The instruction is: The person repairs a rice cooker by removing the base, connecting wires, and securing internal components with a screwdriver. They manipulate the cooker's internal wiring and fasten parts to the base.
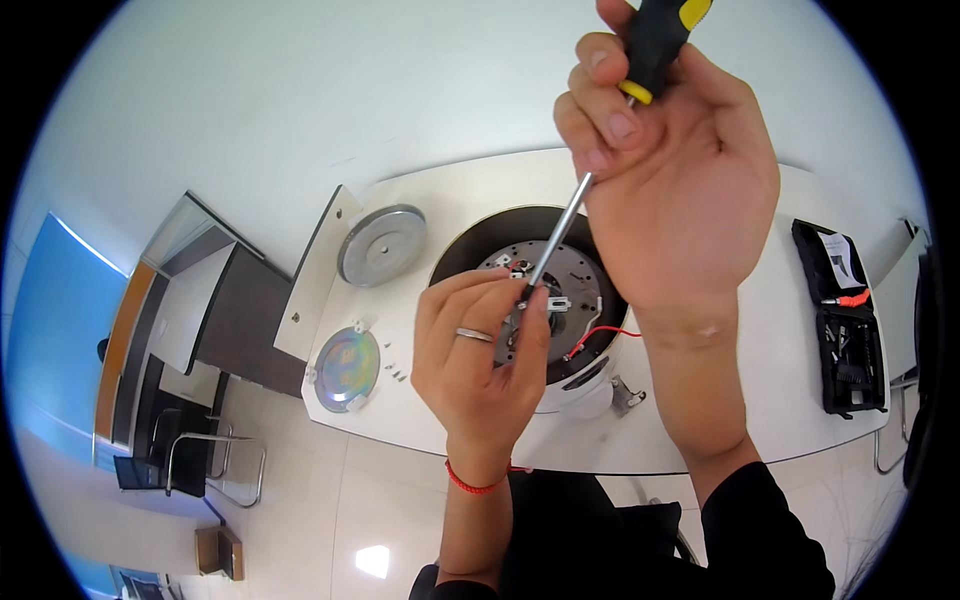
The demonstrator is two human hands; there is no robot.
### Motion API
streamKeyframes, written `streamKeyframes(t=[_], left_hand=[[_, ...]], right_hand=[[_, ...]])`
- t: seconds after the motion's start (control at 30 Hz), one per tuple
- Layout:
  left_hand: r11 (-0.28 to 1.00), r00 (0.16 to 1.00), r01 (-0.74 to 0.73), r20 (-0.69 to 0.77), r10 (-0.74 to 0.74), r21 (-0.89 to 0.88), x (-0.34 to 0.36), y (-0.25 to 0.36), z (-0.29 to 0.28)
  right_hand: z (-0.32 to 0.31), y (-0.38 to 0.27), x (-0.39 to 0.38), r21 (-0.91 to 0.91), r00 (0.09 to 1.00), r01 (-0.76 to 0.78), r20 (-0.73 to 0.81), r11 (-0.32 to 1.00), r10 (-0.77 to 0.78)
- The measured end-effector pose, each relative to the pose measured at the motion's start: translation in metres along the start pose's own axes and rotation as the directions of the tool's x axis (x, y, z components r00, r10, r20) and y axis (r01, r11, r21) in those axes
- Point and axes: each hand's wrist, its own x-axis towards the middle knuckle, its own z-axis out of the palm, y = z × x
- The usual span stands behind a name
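My right hand (690, 165) is raised, its fingers wrapped round the black and yellow handle of a screwdriver (562, 222). The steel shaft slants down to my left hand (475, 350), whose thumb and fingers pinch around the tip. Whether a small screw sits there too is hard to make out. Below both hands stands a round, white-sided appliance body, like a rice cooker (470, 243), with its inside exposed. A grey metal plate with small fittings shows within it, and a red wire (608, 329) runs out over the rim at the right.
On the white table (660, 440), a round grey metal lid (382, 246) and a shiny disc (348, 368) lie to the left, with several small screws (396, 372) beside the disc. A small metal part (627, 397) lies near the front. At the right is an unfolded black tool case (845, 345).
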Motion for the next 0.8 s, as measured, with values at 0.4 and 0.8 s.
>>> streamKeyframes(t=[0.4,0.8], left_hand=[[0.809,0.849,0.24,0.287,-0.443,0.537,-0.088,-0.093,-0.087],[0.802,0.798,0.14,0.414,-0.438,0.58,-0.114,-0.12,-0.075]], right_hand=[[-0.027,-0.043,0.019,-0.812,0.965,-0.035,0.124,0.583,0.231],[-0.051,-0.012,0.013,-0.884,0.839,0.203,-0.064,-0.421,0.54]])
